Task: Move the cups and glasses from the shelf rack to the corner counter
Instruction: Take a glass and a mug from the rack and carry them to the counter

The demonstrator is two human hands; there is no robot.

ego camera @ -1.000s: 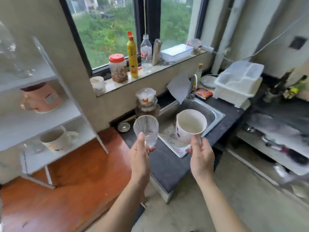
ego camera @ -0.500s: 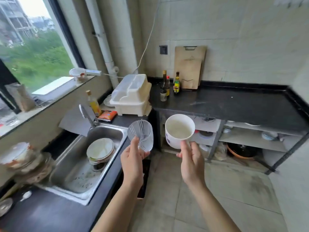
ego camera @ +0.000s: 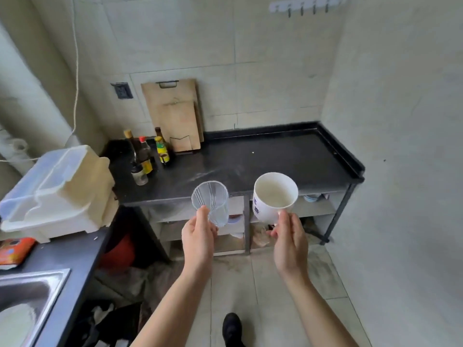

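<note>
Kitchen corner, seen from your head looking down. Your left hand (ego camera: 198,236) holds a clear ribbed glass (ego camera: 210,202), tilted so its open mouth faces you. Its fingers (ego camera: 203,214) pinch the lower wall, thumb on the near side, the others hidden behind the glass.

Your right hand (ego camera: 290,244) holds a white mug (ego camera: 274,196) with blue lettering on its side, also tipped toward you so its pale inside shows. Its fingers (ego camera: 284,219) curl in at the mug's base; the hand hides exactly how they grip.

Glass and mug are side by side, apart, in the air at the front edge of the black corner bench (ego camera: 263,161), not resting on it.

At the back left of that bench stands a cluster of sauce bottles (ego camera: 147,154), and wooden cutting boards (ego camera: 175,113) lean on the tiled wall beside them. Open shelves (ego camera: 313,209) run underneath.

To your left, a white plastic dish box (ego camera: 57,189) sits on a side bench (ego camera: 70,254), with an orange packet (ego camera: 15,250) and a steel sink (ego camera: 30,291) nearer you. A black shoe (ego camera: 231,326) shows on the floor tiles.
</note>
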